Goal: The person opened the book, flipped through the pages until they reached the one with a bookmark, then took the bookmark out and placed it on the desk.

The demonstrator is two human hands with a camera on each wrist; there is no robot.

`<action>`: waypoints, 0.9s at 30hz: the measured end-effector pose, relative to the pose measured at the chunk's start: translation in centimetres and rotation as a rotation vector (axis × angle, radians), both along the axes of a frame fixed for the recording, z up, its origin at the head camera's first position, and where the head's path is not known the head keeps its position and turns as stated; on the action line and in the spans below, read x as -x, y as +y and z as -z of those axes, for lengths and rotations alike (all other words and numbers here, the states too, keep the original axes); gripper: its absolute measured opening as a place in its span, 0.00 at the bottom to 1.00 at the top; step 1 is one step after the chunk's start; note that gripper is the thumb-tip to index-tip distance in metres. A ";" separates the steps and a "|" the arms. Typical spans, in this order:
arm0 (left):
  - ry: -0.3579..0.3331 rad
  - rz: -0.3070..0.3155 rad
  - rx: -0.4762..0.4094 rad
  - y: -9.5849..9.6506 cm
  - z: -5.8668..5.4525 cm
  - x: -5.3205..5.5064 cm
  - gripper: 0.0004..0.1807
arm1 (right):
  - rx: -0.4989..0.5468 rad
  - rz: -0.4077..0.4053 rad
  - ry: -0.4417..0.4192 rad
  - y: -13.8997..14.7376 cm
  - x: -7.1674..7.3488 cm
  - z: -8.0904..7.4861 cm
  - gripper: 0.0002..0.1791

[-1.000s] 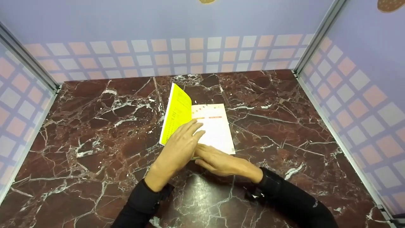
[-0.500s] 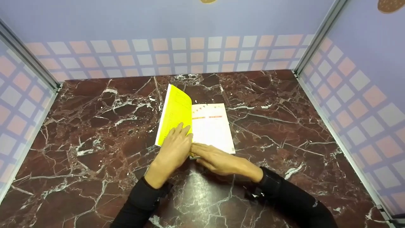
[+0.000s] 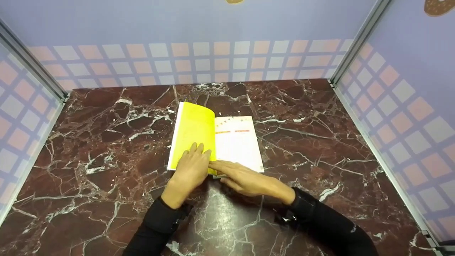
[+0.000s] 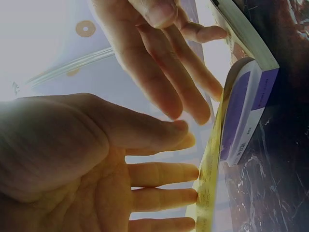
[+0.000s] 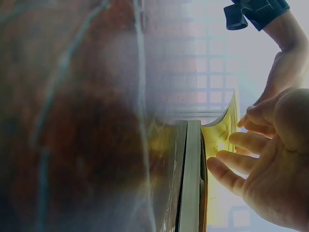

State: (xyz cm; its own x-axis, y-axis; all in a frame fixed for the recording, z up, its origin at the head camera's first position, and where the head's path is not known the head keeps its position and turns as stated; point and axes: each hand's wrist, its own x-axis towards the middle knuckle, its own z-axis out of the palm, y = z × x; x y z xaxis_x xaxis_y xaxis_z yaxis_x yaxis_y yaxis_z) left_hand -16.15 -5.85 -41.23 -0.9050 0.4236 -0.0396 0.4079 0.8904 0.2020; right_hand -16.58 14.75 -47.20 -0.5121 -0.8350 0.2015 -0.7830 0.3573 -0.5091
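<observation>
A paperback book (image 3: 237,151) lies open on the marbled tabletop, its thick block of pages on the right. Its yellow leaf (image 3: 195,124), backed by the white-edged cover, slants up to the left from the fold. My left hand (image 3: 192,166) has its fingers extended, fingertips against the lower part of that yellow leaf. Straight fingers of my right hand (image 3: 245,179) reach across the lower end of the fold, close beside the left hand. In the left wrist view the purple and white spine (image 4: 253,111) shows, with the yellow leaf bending away from it.
Dark red marbled tabletop (image 3: 106,149) surrounds the book. A lilac back wall (image 3: 199,28) with pink and white squares stands behind it, and similar panels rise at both sides with metal strips at the corners.
The yellow leaf has swung further down to the left and lies flatter. My left hand has moved left and slightly down with it; the right hand stays almost in place, fingertips slightly further left.
</observation>
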 end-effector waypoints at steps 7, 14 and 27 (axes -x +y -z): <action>-0.005 -0.028 -0.021 -0.3 0.3 0.0 0.23 | -0.024 0.016 0.001 0.0 0.0 -0.4 0.30; -0.040 -0.055 -0.040 -0.6 0.6 0.2 0.24 | -0.037 0.021 0.006 0.0 0.0 -0.5 0.28; -0.038 -0.051 -0.050 -1.2 1.6 0.9 0.17 | -0.069 0.024 0.064 -0.1 -0.2 -0.1 0.24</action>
